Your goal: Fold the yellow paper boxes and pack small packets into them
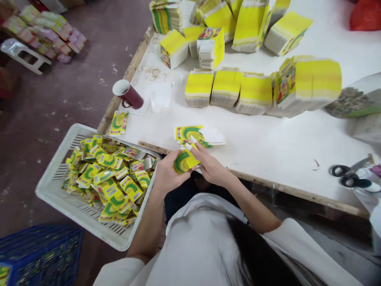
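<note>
Just off the table's front edge, my left hand (170, 174) and my right hand (212, 169) are closed together on a small yellow and green carton (181, 163). The left fingers wrap its left side, while the right thumb and fingers press on its right end. White covers show on some fingertips. Right beyond my hands lie several flat cartons (190, 132) with white flaps pointing right. To the left, a white plastic basket (49, 188) holds a heap of folded yellow-green boxes (111, 186). One more box (119, 123) rests on the table's corner.
Bundles of yellow cartons (226, 85) stand in rows on the white table (268, 147). Nearby are a maroon mug (133, 96) and rubber bands (152, 72). Black-handled scissors (351, 174) lie right. A blue crate (44, 254) and a white stool (24, 55) are on the floor.
</note>
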Demonstrator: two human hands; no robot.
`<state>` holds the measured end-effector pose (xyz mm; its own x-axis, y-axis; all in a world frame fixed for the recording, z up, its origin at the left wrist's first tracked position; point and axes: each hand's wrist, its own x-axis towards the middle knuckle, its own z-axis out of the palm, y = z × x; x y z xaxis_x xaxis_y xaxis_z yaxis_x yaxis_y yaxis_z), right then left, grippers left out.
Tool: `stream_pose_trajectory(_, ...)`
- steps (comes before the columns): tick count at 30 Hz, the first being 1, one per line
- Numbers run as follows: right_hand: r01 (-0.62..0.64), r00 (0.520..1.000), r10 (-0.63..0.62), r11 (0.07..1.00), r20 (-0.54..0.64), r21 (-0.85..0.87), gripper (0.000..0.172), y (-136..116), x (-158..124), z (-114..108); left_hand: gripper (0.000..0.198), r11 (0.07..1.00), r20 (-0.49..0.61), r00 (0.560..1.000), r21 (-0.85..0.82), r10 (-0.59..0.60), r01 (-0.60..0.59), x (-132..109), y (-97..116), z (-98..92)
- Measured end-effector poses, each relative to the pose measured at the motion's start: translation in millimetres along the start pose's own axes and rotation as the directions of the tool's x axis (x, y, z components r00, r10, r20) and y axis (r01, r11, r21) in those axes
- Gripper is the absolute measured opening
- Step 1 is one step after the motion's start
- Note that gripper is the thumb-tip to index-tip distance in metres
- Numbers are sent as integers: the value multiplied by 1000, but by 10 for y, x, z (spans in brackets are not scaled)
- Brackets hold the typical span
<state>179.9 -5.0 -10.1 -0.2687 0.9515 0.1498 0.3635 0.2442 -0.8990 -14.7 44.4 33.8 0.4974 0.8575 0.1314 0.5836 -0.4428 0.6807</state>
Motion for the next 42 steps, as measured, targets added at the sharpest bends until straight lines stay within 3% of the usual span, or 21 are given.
stream_pose_trajectory(3,-3,1000,2,1000,20,27,60,31,1,-4,54,1000,-22,1000,-8,9,-9,-3,3,55)
stream_pose_trajectory(6,-21,999,28,989,-39,148,68,11,35,-48,54,1000,-86,996,-22,-24,22,-6,31,115)
stream_pose_trajectory(10,-119,965,194,923,-174,365,64,-73,96,17,55,997,-123,990,-11,-74,73,-26,71,196)
stream_pose_trajectory(13,-194,946,262,929,-189,316,58,-122,143,150,55,996,-129,988,24,-80,84,-98,20,248)
stream_pose_trajectory(16,-193,959,242,939,-148,286,54,-113,199,214,58,978,-177,967,-129,-184,162,-225,-145,229)
stream_pose_trajectory(17,-180,961,228,945,-156,272,54,-91,223,198,59,951,-253,934,-242,-251,190,-270,-226,190)
stream_pose_trajectory(18,-172,957,219,956,-191,236,53,-59,249,162,59,906,-352,875,-378,-333,192,-312,-316,132)
stream_pose_trajectory(20,-230,916,236,971,-325,60,46,22,314,46,59,760,-520,667,-642,-533,107,-388,-508,-21)
stream_pose_trajectory(21,-304,884,259,951,-390,-59,40,66,351,-18,62,672,-532,566,-738,-630,55,-420,-598,-101)
stream_pose_trajectory(22,-392,854,290,905,-432,-167,35,106,391,-77,64,581,-490,492,-813,-720,39,-447,-675,-171)
stream_pose_trajectory(23,-466,830,323,850,-456,-247,30,141,430,-124,66,499,-426,452,-865,-784,50,-469,-733,-220)
stream_pose_trajectory(24,-517,815,354,802,-459,-299,25,169,468,-156,65,431,-353,446,-898,-822,85,-482,-770,-243)
stream_pose_trajectory(27,-553,810,395,759,-433,-343,19,209,557,-171,57,362,-236,501,-916,-832,170,-463,-755,-143)
stream_pose_trajectory(30,-541,826,386,748,-411,-384,23,205,592,-144,48,326,-192,546,-932,-815,159,-371,-621,91)
stream_pose_trajectory(33,-494,844,347,799,-409,-343,24,165,552,-127,47,325,-131,669,-930,-731,173,-264,-455,291)
stream_pose_trajectory(35,-454,848,337,861,-410,-230,23,102,477,-95,53,376,-124,765,-912,-632,163,-200,-332,374)
stream_pose_trajectory(37,-375,882,336,925,-331,-63,24,7,378,-19,59,446,-164,823,-887,-543,118,-143,-199,419)
stream_pose_trajectory(39,-287,937,312,944,-156,164,26,-112,278,106,62,505,-208,852,-860,-480,75,-90,-71,429)
stream_pose_trajectory(42,-247,966,251,822,64,514,33,-281,177,330,67,552,-284,847,-834,-450,13,-21,50,394)
